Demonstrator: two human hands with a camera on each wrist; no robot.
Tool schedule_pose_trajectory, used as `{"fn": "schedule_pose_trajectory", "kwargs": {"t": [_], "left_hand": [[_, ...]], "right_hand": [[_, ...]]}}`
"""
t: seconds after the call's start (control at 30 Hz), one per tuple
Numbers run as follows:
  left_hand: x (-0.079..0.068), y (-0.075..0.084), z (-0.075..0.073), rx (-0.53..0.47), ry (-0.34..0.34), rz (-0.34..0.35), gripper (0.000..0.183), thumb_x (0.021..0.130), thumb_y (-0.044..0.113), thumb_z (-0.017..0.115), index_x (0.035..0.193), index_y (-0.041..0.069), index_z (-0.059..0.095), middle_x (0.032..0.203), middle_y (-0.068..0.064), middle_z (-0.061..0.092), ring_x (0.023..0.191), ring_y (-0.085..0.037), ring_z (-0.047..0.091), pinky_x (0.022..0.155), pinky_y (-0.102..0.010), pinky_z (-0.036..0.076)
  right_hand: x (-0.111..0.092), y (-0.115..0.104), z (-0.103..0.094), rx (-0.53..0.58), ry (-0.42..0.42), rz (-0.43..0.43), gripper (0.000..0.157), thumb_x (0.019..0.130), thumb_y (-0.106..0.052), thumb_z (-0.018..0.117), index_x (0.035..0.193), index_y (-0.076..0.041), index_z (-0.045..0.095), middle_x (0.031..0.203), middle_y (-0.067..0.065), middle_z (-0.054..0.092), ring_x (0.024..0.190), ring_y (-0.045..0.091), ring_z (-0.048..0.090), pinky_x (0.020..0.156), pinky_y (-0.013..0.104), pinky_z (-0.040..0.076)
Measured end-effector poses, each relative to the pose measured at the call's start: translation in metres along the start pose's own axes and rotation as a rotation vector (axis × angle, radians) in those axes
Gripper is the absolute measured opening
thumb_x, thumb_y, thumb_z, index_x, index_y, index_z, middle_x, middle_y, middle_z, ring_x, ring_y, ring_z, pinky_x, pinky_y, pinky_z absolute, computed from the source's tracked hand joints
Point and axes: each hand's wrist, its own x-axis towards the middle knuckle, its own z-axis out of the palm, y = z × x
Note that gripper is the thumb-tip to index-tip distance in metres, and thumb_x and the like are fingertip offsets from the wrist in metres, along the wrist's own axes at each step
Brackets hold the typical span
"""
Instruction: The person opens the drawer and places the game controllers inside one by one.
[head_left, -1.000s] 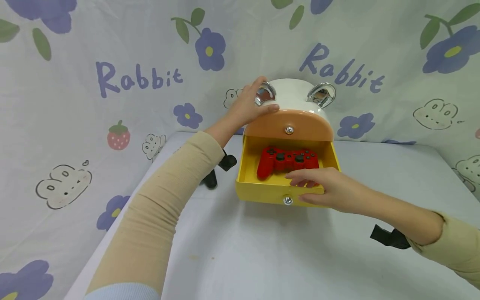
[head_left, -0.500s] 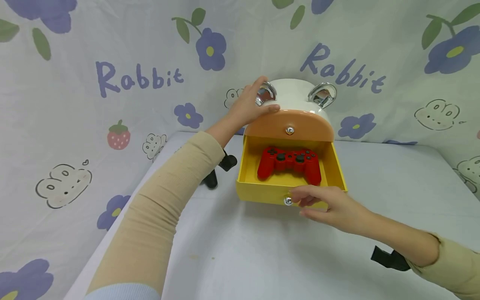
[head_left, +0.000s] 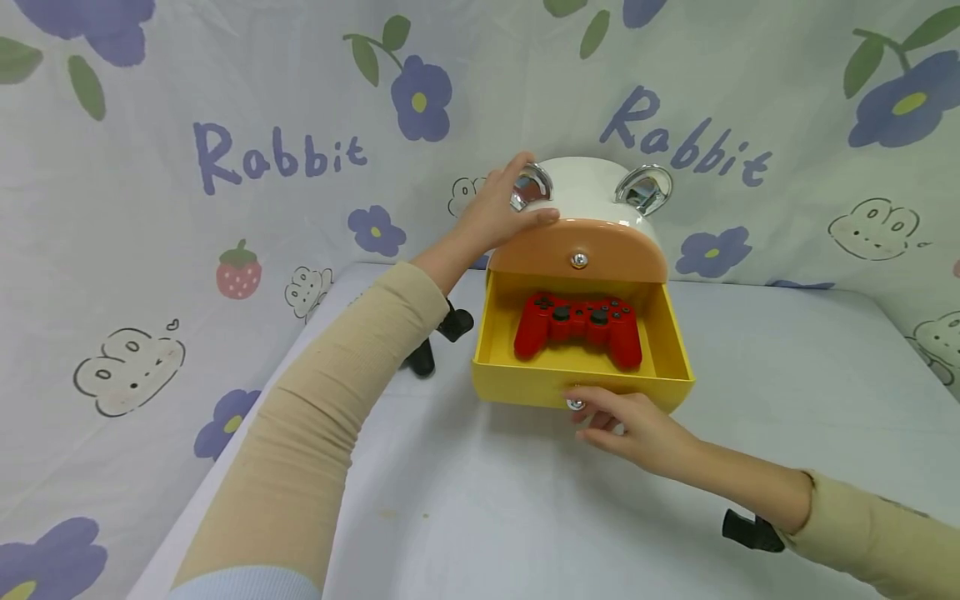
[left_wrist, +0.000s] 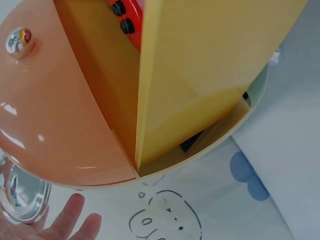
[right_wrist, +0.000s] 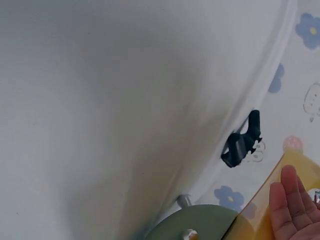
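A white storage box (head_left: 585, 185) with chrome ears stands at the back of the table. My left hand (head_left: 491, 208) grips its left ear (head_left: 531, 187), thumb resting over the orange upper drawer front (head_left: 555, 250). Below, the yellow drawer (head_left: 517, 383) is pulled out, and a red game controller (head_left: 577, 325) lies in it. My right hand (head_left: 637, 429) is at the drawer's front, index fingertip over the silver knob (head_left: 576, 405) and thumb apart below it. In the right wrist view, the fingers of my right hand (right_wrist: 290, 210) are extended beside the yellow drawer front.
A black controller (right_wrist: 242, 142) lies left of the box, partly hidden behind my left arm in the head view. A green lower front (right_wrist: 195, 220) with its own knob shows in the right wrist view. A patterned cloth (head_left: 285, 67) hangs right behind the table.
My right hand has moved back from over the drawer, down and left to the front knob, uncovering the red controller. My left hand and the box have stayed in place.
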Motion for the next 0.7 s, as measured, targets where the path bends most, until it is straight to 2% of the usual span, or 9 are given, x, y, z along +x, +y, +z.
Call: {"fn": "schedule_pose_trajectory", "kwargs": {"t": [0.17,0.3,0.5,0.7], "left_hand": [[0.0,0.0,-0.001,-0.001,0.002,0.007,0.082,0.077,0.056,0.063,0.142,0.03,0.019,0.141,-0.007,0.032,0.122,-0.021,0.037,0.096,-0.044,0.037],[0.0,0.0,-0.001,-0.008,0.002,0.011,0.082,0.077,0.056,0.063,0.142,0.029,0.02,0.14,-0.007,0.032,0.121,-0.02,0.037,0.096,-0.044,0.038],[0.0,0.0,0.0,-0.013,0.001,0.011,0.082,0.078,0.055,0.063,0.142,0.029,0.019,0.14,-0.008,0.032,0.122,-0.02,0.037,0.096,-0.044,0.037],[0.0,-0.001,0.0,-0.013,-0.001,0.006,0.083,0.078,0.056,0.062,0.143,0.03,0.018,0.142,-0.008,0.03,0.123,-0.021,0.037,0.097,-0.044,0.036]], "right_hand": [[0.001,0.004,0.008,-0.007,0.082,-0.014,0.042,0.075,0.005,0.069,0.115,0.0,0.055,0.088,0.007,0.068,0.07,0.009,0.064,0.061,0.021,0.052],[0.004,0.003,0.011,-0.023,0.136,0.021,0.035,0.076,0.004,0.069,0.109,0.001,0.059,0.083,0.006,0.068,0.069,0.01,0.065,0.062,0.021,0.052],[0.008,0.0,0.014,-0.016,0.185,0.063,0.024,0.079,0.001,0.067,0.102,0.002,0.063,0.076,0.005,0.067,0.063,0.01,0.063,0.06,0.021,0.052],[0.009,-0.002,0.015,-0.042,0.211,0.084,0.022,0.077,0.0,0.069,0.099,0.0,0.064,0.074,0.004,0.066,0.061,0.008,0.063,0.06,0.019,0.052]]}}
